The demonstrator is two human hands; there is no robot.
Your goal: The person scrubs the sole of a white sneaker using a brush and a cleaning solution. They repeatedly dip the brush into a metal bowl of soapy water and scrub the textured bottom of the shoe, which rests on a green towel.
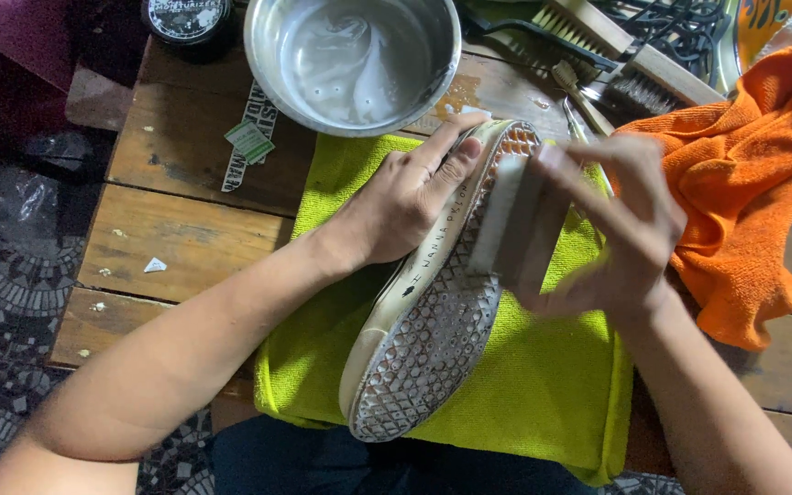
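Observation:
A pale shoe (423,339) lies sole up on a yellow-green towel (524,385), its patterned rubber sole wet and greyish. My left hand (405,197) grips the shoe's side near the toe, fingers laid along the sidewall. My right hand (621,229) holds a wooden-backed brush (515,225) pressed against the sole's front half; the hand is blurred from motion.
A steel bowl (268,55) of milky water stands behind the towel. An orange cloth (749,183) lies at the right. Several brushes (616,55) rest at the back right, a dark round tin (190,18) at the back left. The wooden table's (176,229) left edge drops to a mosaic floor.

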